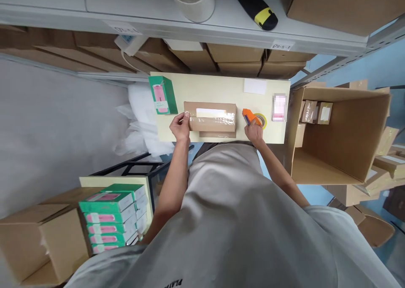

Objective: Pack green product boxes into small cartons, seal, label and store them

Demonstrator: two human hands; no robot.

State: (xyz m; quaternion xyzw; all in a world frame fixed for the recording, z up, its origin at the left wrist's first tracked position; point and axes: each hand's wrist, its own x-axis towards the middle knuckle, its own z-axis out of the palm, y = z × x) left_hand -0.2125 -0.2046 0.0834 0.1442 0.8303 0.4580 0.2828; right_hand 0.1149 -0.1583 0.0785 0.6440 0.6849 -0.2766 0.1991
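A long brown cardboard box [210,125] lies on the cream table top [209,87], with shiny clear tape along it and a white label [210,112] on its upper face. My left hand [180,127] grips the box's left end, thumb and fingers closed at its edge. To the right of the box, my right hand [254,132] is wrapped round an orange tape dispenser [249,114] carrying a roll of tape with a yellow rim [264,120]. The dispenser is apart from the box. Another flat piece of cardboard [217,134] shows under the box's near side.
A green box [163,95] stands at the table's left; a white paper [255,86] and a blurred-out item [279,107] are at the right. A large open carton [335,140] holds small parcels. Green boxes [109,214] are stacked lower left. A shelf [142,20] overhangs the back.
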